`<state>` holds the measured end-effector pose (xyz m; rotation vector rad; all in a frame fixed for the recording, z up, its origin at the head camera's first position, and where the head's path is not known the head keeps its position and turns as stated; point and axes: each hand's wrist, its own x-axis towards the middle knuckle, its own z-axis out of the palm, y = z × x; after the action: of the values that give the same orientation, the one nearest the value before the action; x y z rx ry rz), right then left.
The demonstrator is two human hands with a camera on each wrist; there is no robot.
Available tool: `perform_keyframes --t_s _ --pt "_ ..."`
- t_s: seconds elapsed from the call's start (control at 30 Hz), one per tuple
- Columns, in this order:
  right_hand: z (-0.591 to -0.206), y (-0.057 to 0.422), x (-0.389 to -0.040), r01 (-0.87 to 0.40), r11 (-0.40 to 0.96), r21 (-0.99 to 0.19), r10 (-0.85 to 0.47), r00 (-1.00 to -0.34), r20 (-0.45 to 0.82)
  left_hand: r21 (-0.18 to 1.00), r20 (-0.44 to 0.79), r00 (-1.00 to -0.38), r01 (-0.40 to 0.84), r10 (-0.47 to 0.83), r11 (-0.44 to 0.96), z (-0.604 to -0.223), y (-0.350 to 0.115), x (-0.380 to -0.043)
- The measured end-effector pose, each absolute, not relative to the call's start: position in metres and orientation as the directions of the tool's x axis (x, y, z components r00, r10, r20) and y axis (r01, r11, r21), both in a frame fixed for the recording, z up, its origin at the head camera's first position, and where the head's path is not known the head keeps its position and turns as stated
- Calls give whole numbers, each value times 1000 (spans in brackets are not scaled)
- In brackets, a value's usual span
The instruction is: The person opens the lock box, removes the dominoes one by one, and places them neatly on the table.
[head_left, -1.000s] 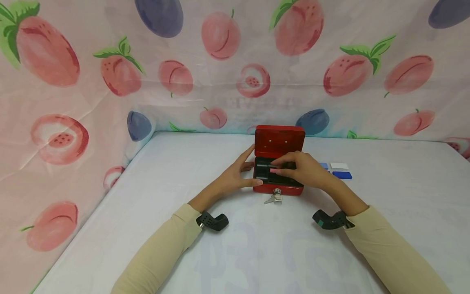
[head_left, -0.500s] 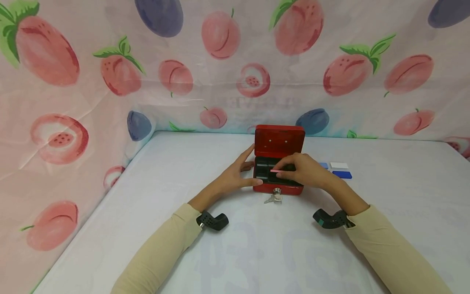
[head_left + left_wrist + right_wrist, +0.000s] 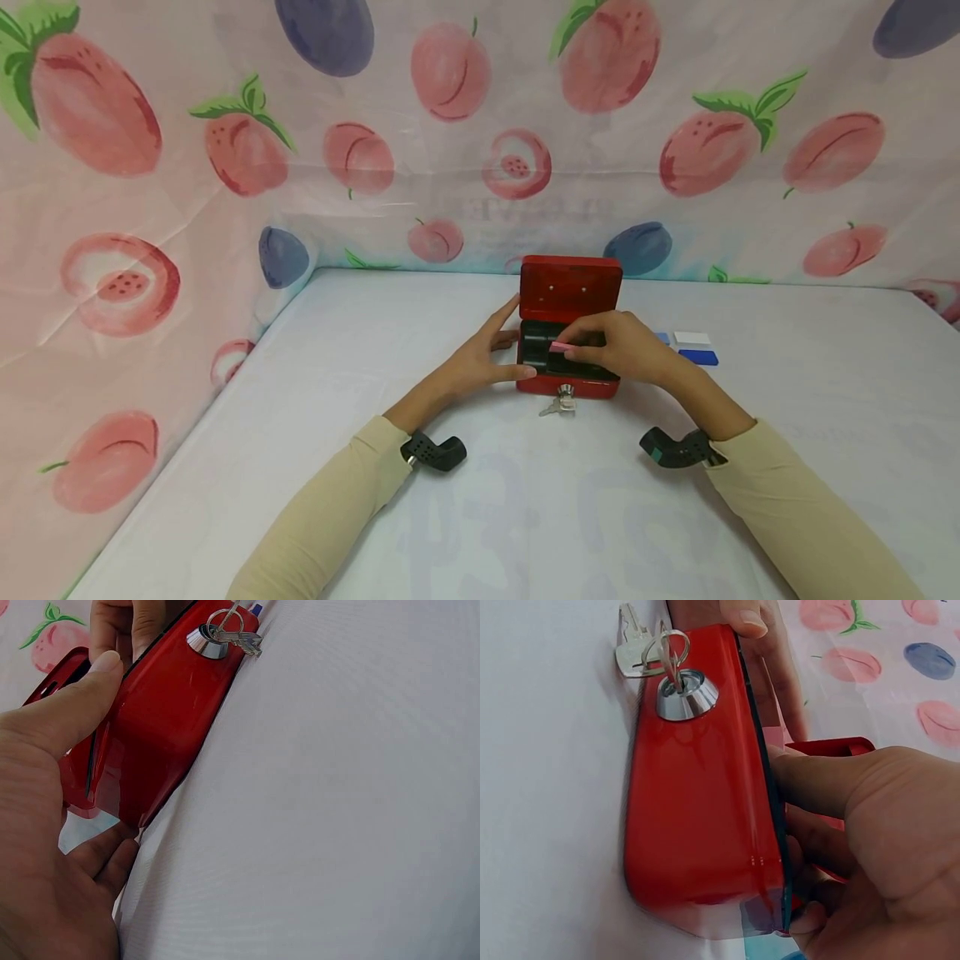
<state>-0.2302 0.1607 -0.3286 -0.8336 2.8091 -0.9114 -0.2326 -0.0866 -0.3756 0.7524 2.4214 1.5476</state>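
Observation:
A red cash box (image 3: 568,387) stands on the table with its lid (image 3: 570,287) raised and a black tray (image 3: 534,346) inside. My left hand (image 3: 480,360) holds the box at its left end, thumb over the front rim, other fingers along the side and back. Over the tray, my right hand (image 3: 618,346) pinches a small flat pink card (image 3: 560,347) between thumb and fingers. In the right wrist view only a bit of the pink card (image 3: 774,736) shows past the thumb. A key ring with keys (image 3: 238,636) hangs from the front lock.
Right of the box lie a white card (image 3: 692,339), a dark blue card (image 3: 699,357) and a light blue card (image 3: 663,338), partly behind the right hand. A fruit-print cloth (image 3: 450,167) rises behind the white-covered table (image 3: 525,517).
The pink card has changed tilt in my right fingers: its face showed, then only a thin edge, and now it slants slightly. My left hand and the box have stayed put.

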Motion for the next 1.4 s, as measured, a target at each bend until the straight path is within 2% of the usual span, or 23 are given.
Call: perform_keyframes --t_s 0.5,0.73,0.97,1.4 --pt "-314 176 -226 -575 643 -507 -498 -816 293 877 121 -860 327 496 352 -377 -87 -234" --pt "-316 193 -219 -515 679 -523 -440 -856 270 877 137 -854 340 502 340 -377 -87 -233" --pt "-309 212 -213 -505 700 -505 -424 -863 274 879 140 -850 343 507 332 -376 -86 -233" --pt "-315 260 -208 -402 751 -524 -386 -911 145 875 146 -848 351 510 333 -377 -86 -234"
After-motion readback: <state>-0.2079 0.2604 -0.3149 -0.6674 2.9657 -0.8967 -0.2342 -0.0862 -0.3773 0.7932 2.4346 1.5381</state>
